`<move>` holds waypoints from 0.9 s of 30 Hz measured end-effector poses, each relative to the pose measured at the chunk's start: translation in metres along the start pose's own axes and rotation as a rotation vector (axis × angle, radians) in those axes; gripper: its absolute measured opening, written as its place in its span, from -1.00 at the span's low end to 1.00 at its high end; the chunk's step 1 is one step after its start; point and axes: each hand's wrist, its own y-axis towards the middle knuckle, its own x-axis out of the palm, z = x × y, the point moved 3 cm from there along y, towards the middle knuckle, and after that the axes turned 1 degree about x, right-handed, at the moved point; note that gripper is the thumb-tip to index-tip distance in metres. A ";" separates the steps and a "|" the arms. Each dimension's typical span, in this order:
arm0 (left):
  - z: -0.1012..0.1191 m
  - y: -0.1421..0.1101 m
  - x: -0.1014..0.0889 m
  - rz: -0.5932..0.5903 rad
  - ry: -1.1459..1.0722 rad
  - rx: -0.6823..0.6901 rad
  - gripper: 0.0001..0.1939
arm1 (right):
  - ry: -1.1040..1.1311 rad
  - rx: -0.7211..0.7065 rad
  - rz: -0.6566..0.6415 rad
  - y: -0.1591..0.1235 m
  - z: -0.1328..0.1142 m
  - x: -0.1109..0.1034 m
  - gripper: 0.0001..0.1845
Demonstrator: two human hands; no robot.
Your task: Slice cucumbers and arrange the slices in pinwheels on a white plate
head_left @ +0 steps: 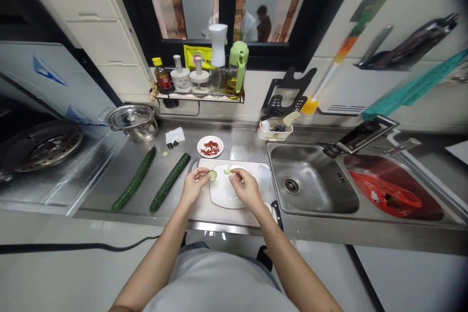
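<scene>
Between thumb and fingers, my left hand [196, 184] pinches a round cucumber slice [212, 175] over the left rim of a white plate [224, 195]. My right hand [246, 187] is closed on more pale green cucumber slices [228, 170] above the plate's far side; how many is unclear. The plate rests on a light cutting board [204, 212]. A knife [277, 214] lies along the board's right side, its black handle toward me. Two whole cucumbers [170, 183] lie on the counter left of the board. Behind the board, a small white dish [210, 146] holds red chopped bits.
Cucumber end pieces [173, 145] lie beside a white tissue [175, 135]. A lidded steel pot [132, 122] stands at the back left. To the right is a double sink [310, 175] with a red plastic bag [387, 195]. Bottles stand on a wall rack [201, 96].
</scene>
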 end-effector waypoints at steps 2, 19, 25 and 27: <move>0.014 -0.005 0.005 -0.037 -0.002 0.031 -0.72 | 0.027 -0.058 -0.001 0.007 -0.014 0.001 -0.75; 0.041 -0.020 0.021 -0.132 -0.041 0.004 -0.67 | 0.405 0.098 -0.075 0.015 -0.019 0.007 -0.80; 0.026 -0.026 0.027 -0.211 -0.045 -0.228 -0.57 | 0.448 0.159 -0.044 0.013 -0.012 0.004 -0.81; 0.022 -0.028 0.032 -0.260 -0.067 -0.308 -0.51 | 0.462 0.158 -0.048 0.012 -0.012 0.004 -0.81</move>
